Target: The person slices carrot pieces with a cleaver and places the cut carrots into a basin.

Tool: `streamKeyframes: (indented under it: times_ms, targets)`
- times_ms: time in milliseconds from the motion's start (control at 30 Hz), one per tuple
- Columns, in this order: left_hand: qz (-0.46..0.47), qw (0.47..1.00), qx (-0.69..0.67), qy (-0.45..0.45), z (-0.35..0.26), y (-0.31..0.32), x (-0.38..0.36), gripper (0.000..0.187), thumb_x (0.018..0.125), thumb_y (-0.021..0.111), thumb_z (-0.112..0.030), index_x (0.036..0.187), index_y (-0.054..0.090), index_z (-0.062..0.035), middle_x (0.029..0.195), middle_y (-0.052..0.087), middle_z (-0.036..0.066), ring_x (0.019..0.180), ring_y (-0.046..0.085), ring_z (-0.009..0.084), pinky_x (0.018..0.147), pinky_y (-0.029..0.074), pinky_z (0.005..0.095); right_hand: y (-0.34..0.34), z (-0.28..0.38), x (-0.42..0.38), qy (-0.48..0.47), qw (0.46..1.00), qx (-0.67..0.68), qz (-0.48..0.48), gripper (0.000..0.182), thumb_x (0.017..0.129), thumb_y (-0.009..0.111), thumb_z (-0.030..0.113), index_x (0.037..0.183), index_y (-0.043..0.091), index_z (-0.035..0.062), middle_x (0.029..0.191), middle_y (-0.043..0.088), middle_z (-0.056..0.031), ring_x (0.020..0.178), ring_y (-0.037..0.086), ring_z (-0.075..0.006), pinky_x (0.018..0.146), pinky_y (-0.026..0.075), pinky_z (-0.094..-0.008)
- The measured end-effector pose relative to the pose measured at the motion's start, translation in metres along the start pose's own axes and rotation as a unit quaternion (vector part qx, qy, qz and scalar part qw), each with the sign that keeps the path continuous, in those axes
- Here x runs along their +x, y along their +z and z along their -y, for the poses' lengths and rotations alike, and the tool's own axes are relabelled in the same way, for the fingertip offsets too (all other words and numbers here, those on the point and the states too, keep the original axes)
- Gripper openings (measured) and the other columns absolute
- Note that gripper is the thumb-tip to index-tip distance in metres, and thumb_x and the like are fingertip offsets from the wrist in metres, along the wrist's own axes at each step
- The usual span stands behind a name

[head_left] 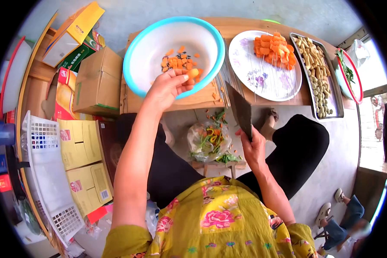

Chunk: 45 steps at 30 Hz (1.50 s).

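My left hand (167,89) is closed in a pinch on a carrot slice (194,73), over the near rim of a white basin (146,53) with a blue edge. Inside the basin lie loose carrot slices (176,62). My right hand (254,145) grips the handle of a dark cleaver (241,109), its wide blade pointing up toward the wooden table (198,99). Thin metal skewers (232,88) lie beside the basin. To their right, a white floral plate (241,81) bears a heap of skewered carrot slices (271,49).
A metal tray (339,96) of light-brown food pieces stands at the table's right, beside a red-rimmed bowl (359,92) with greens. Below the table sits a plastic bag of vegetable scraps (208,142). Cardboard boxes (98,79) and a white crate (47,172) line the left. Another person's legs (342,228) show lower right.
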<state>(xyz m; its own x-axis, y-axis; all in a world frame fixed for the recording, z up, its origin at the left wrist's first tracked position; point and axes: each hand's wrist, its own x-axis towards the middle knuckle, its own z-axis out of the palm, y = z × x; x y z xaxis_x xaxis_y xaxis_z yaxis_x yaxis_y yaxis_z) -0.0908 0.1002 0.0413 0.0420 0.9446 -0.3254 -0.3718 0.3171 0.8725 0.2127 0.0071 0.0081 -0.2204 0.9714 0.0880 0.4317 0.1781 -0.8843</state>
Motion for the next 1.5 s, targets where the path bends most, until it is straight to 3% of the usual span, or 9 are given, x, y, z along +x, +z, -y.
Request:
streamKeyframes:
  times_ms: [67,200,300,333,633,1067,1367,1500]
  targets:
    - [0.035,0.997,-0.068,-0.01,0.009,0.012,-0.024,0.019,0.088,0.063,-0.011,0.104,0.06,-0.0011,0.092,0.066,0.007,0.081,0.064,0.0148,0.076,0.056,0.0307,0.0,-0.003,0.0,-0.095,0.994,-0.034,-0.036,0.055,0.075,0.054,-0.009,0.126,0.057,0.011,0.08,0.062,-0.0113,0.067,0.06,-0.0269,0.061,0.047,-0.035]
    - [0.097,0.982,-0.162,-0.023,0.038,0.035,-0.055,0.02,0.089,0.062,-0.015,0.104,0.061,-0.0025,0.09,0.067,0.005,0.079,0.065,0.0132,0.075,0.056,0.0284,-0.006,0.006,-0.002,-0.151,0.978,-0.14,-0.036,0.064,0.065,0.057,-0.008,0.125,0.058,0.0125,0.071,0.051,-0.011,0.061,0.052,-0.0291,0.06,0.045,-0.0395]
    - [0.038,0.978,-0.201,-0.024,0.046,0.065,-0.079,0.022,0.09,0.059,-0.016,0.108,0.06,-0.0021,0.094,0.068,0.006,0.082,0.066,0.0139,0.075,0.056,0.0282,-0.008,0.008,-0.006,-0.179,0.965,-0.186,-0.035,0.066,0.063,0.056,-0.008,0.126,0.058,0.0127,0.073,0.051,-0.0102,0.061,0.051,-0.0285,0.06,0.045,-0.0388]
    - [0.067,0.976,-0.205,-0.042,0.053,0.06,-0.078,0.027,0.091,0.058,-0.017,0.113,0.059,-0.0012,0.101,0.067,0.008,0.087,0.066,0.0152,0.076,0.056,0.0288,-0.008,0.008,-0.006,-0.182,0.964,-0.19,-0.03,0.069,0.061,0.056,-0.008,0.126,0.058,0.0132,0.073,0.051,-0.0099,0.061,0.05,-0.0284,0.06,0.044,-0.038]
    - [0.068,0.947,-0.302,-0.083,0.071,0.07,-0.084,0.03,0.09,0.062,-0.018,0.114,0.059,0.0003,0.104,0.067,0.009,0.094,0.066,0.0175,0.084,0.055,0.0329,-0.013,0.014,-0.008,-0.205,0.96,-0.188,-0.036,0.065,0.063,0.056,-0.008,0.125,0.059,0.0119,0.077,0.055,-0.0089,0.064,0.053,-0.0281,0.062,0.045,-0.0368]
    - [0.087,0.928,-0.349,-0.103,0.074,0.073,-0.084,0.031,0.09,0.061,-0.013,0.118,0.057,0.0016,0.106,0.067,0.01,0.095,0.066,0.0176,0.085,0.054,0.0317,-0.013,0.012,-0.01,-0.208,0.959,-0.19,-0.04,0.065,0.063,0.056,-0.008,0.125,0.059,0.0122,0.078,0.055,-0.0092,0.064,0.053,-0.0281,0.063,0.046,-0.0366]
    - [0.085,0.914,-0.374,-0.132,0.068,0.078,-0.091,0.02,0.091,0.057,-0.008,0.109,0.059,0.0009,0.102,0.067,0.011,0.092,0.067,0.0188,0.081,0.056,0.0304,-0.013,0.006,-0.011,-0.21,0.958,-0.191,-0.032,0.067,0.062,0.055,-0.009,0.126,0.058,0.0125,0.077,0.055,-0.0092,0.064,0.052,-0.0284,0.063,0.046,-0.0366]
    - [0.074,0.927,-0.347,-0.12,0.064,0.078,-0.098,0.017,0.09,0.058,-0.008,0.104,0.06,0.0003,0.098,0.067,0.01,0.082,0.066,0.015,0.068,0.053,0.0244,-0.014,0.0,-0.012,-0.2,0.963,-0.182,-0.016,0.067,0.062,0.056,-0.008,0.126,0.058,0.0138,0.077,0.054,-0.0099,0.065,0.053,-0.0292,0.064,0.046,-0.038]
